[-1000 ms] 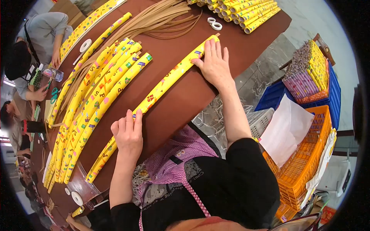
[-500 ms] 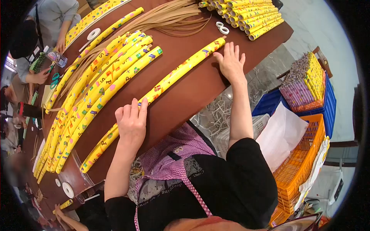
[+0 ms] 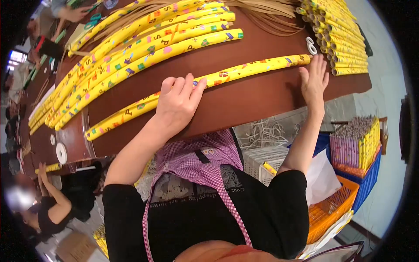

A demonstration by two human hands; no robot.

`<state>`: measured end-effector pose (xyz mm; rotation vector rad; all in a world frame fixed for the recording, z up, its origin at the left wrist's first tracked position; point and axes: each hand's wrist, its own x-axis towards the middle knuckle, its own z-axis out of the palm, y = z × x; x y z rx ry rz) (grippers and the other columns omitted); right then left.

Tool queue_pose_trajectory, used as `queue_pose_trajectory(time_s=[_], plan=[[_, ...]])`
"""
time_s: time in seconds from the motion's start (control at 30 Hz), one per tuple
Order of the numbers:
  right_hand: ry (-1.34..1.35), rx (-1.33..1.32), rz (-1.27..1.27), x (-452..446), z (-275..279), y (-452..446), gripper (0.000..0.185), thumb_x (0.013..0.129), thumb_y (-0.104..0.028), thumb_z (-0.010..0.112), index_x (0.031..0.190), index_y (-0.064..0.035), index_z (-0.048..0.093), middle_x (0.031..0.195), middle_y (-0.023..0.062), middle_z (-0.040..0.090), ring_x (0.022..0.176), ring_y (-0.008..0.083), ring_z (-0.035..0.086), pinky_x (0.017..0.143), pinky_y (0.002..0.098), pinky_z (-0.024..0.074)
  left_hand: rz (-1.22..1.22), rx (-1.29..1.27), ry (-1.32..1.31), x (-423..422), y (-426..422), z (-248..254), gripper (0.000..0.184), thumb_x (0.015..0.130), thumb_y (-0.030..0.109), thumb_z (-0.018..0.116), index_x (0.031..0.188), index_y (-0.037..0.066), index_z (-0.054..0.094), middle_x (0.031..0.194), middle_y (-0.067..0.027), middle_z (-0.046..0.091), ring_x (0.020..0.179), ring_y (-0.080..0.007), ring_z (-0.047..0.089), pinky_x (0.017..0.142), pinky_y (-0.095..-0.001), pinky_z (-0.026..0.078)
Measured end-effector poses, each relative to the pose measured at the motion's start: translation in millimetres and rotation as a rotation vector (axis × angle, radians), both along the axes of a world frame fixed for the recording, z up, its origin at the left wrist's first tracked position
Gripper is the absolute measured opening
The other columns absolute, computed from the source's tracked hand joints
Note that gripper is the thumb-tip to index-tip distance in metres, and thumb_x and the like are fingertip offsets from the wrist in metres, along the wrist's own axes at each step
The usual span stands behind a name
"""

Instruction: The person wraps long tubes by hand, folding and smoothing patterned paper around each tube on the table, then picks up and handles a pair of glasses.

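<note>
A long yellow tube [image 3: 244, 72], wrapped in printed paper, lies across the brown table in front of me. My left hand [image 3: 181, 102] is bent over its middle, fingers and thumb closed around it. At the tube's right end, my right hand [image 3: 314, 83] is open, fingers stretched out beside the tip; whether it touches cannot be made out. Two small white tape rolls [image 3: 311, 47] lie just beyond those fingers. Behind the tube rests a bundle of similar long yellow tubes [image 3: 148, 54].
Short yellow tubes [image 3: 336, 39] are stacked at the table's right end, near brown paper strips [image 3: 266, 13]. A larger white tape roll [image 3: 61, 153] lies left. Right of me stand an orange crate [image 3: 336, 209] and a blue crate [image 3: 364, 187]. Another person's arm [image 3: 56, 198] shows lower left.
The whole view has turned, so the table and tubes appear more level. My left hand's fingers are more curled over the tube. My right hand stays open at the tube's end.
</note>
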<state>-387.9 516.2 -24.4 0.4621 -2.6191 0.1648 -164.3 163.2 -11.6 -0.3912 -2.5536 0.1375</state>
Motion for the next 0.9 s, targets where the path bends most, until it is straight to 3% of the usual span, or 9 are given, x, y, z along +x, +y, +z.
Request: queue_pose_trajectory(time_s=[0.07, 0.13, 0.27, 0.43, 0.53, 0.73, 0.77, 0.8, 0.9], plan=[[0.019, 0.021, 0.299, 22, 16, -42, 0.078, 0.097, -0.047, 0.054, 0.156, -0.0064, 0.026, 0.165, 0.0146, 0.022, 0.153, 0.0341, 0.016, 0.121, 0.0556, 0.0093, -0.016, -0.005, 0.02, 0, 1, 0, 0.036, 0.084, 0.013, 0.06, 0.117, 0.003, 0.069, 0.109, -0.0163, 0.067, 0.09, -0.0228, 0.06, 0.089, -0.0387, 0.041], [-0.044, 0.017, 0.549, 49, 24, -92, 0.079, 0.097, -0.058, 0.042, 0.157, -0.0087, 0.026, 0.163, 0.014, 0.026, 0.152, 0.0336, 0.019, 0.121, 0.0534, 0.0104, -0.009, -0.004, 0.02, -1, 1, -1, 0.036, 0.084, 0.013, 0.06, 0.116, 0.003, 0.069, 0.108, -0.0166, 0.067, 0.09, -0.023, 0.06, 0.089, -0.0389, 0.041], [-0.079, 0.154, 0.834, 82, 24, -149, 0.087, 0.089, -0.064, 0.046, 0.155, -0.009, 0.032, 0.162, 0.0116, 0.03, 0.15, 0.0341, 0.024, 0.121, 0.0553, 0.0133, -0.016, 0.009, 0.028, 0, 1, -1, 0.037, 0.083, 0.014, 0.06, 0.116, 0.002, 0.069, 0.107, -0.0175, 0.068, 0.09, -0.0231, 0.06, 0.089, -0.0391, 0.042], [-0.079, 0.288, 0.873, 97, 23, -150, 0.078, 0.086, -0.062, 0.048, 0.15, -0.0177, 0.043, 0.159, 0.0002, 0.036, 0.15, 0.0331, 0.024, 0.119, 0.0589, 0.0145, -0.027, 0.056, 0.041, -2, -1, -4, 0.036, 0.082, 0.015, 0.059, 0.114, 0.001, 0.07, 0.105, -0.0166, 0.068, 0.089, -0.0231, 0.06, 0.088, -0.0384, 0.042], [-0.092, 0.382, 0.857, 101, 28, -134, 0.075, 0.085, -0.062, 0.047, 0.147, -0.0192, 0.048, 0.158, -0.0021, 0.038, 0.149, 0.0339, 0.025, 0.119, 0.0597, 0.0145, -0.042, 0.087, 0.064, -3, 0, -5, 0.035, 0.082, 0.016, 0.059, 0.112, 0.0, 0.07, 0.101, -0.0154, 0.066, 0.088, -0.0229, 0.059, 0.086, -0.0377, 0.042], [-0.068, 0.336, 0.845, 101, 46, -137, 0.076, 0.088, -0.062, 0.043, 0.146, -0.0126, 0.049, 0.157, 0.006, 0.04, 0.148, 0.0365, 0.028, 0.12, 0.0571, 0.0134, 0.026, 0.074, 0.074, 2, 3, -12, 0.035, 0.084, 0.017, 0.058, 0.113, 0.001, 0.067, 0.108, -0.0188, 0.066, 0.093, -0.0242, 0.062, 0.085, -0.0381, 0.043], [-0.079, 0.321, 0.856, 100, 46, -143, 0.07, 0.09, -0.052, 0.054, 0.147, -0.013, 0.047, 0.157, 0.0054, 0.04, 0.149, 0.0343, 0.028, 0.12, 0.0554, 0.0141, 0.008, 0.061, 0.085, 2, 4, -13, 0.034, 0.085, 0.018, 0.057, 0.113, 0.0, 0.067, 0.106, -0.0199, 0.066, 0.093, -0.0245, 0.062, 0.085, -0.038, 0.043], [-0.072, 0.318, 0.885, 99, 45, -149, 0.07, 0.09, -0.052, 0.054, 0.147, -0.013, 0.047, 0.157, 0.0054, 0.04, 0.149, 0.0343, 0.028, 0.12, 0.0554, 0.0141, 0.037, 0.055, 0.086, 1, 5, -13, 0.034, 0.085, 0.018, 0.057, 0.113, 0.0, 0.067, 0.106, -0.0199, 0.066, 0.093, -0.0245, 0.062, 0.085, -0.038, 0.043], [-0.169, 0.287, 0.907, 98, 39, -165, 0.067, 0.086, -0.025, 0.07, 0.148, -0.0138, 0.047, 0.156, 0.0042, 0.043, 0.149, 0.03, 0.029, 0.121, 0.0551, 0.0144, 0.025, 0.066, 0.099, 1, 7, -15, 0.033, 0.085, 0.018, 0.057, 0.111, 0.001, 0.068, 0.103, -0.019, 0.067, 0.091, -0.0239, 0.063, 0.083, -0.0363, 0.043]])
